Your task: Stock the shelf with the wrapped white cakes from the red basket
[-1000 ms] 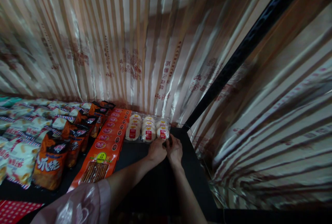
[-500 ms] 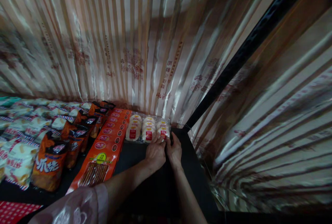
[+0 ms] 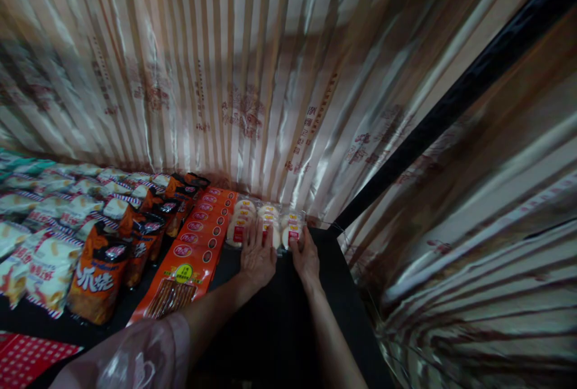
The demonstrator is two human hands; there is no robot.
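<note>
Three short rows of clear-wrapped round white snack packs with red labels lie side by side at the back of the black table. My left hand (image 3: 258, 260) rests with fingers stretched over the front of the left row (image 3: 236, 229) and the middle row (image 3: 270, 229). At the right row (image 3: 293, 231), my right hand (image 3: 308, 260) touches the front and right edge, thumb in front and fingers along the side, the fingers apart. To the left of the rows lies a fanned stack of orange snack packets (image 3: 198, 245), its front one showing brown sticks.
Orange-and-black snack bags (image 3: 97, 275) and white snack bags (image 3: 51, 266) stand in rows at the left. A red checked cloth (image 3: 40, 353) lies at the front left. Striped curtain (image 3: 252, 64) hangs behind, and a dark pole (image 3: 433, 118) slants at the table's (image 3: 288, 329) right corner.
My left hand has moved left from the right row onto the left and middle rows, its fingers now spread. My right hand stays at the right row. The view has shifted slightly.
</note>
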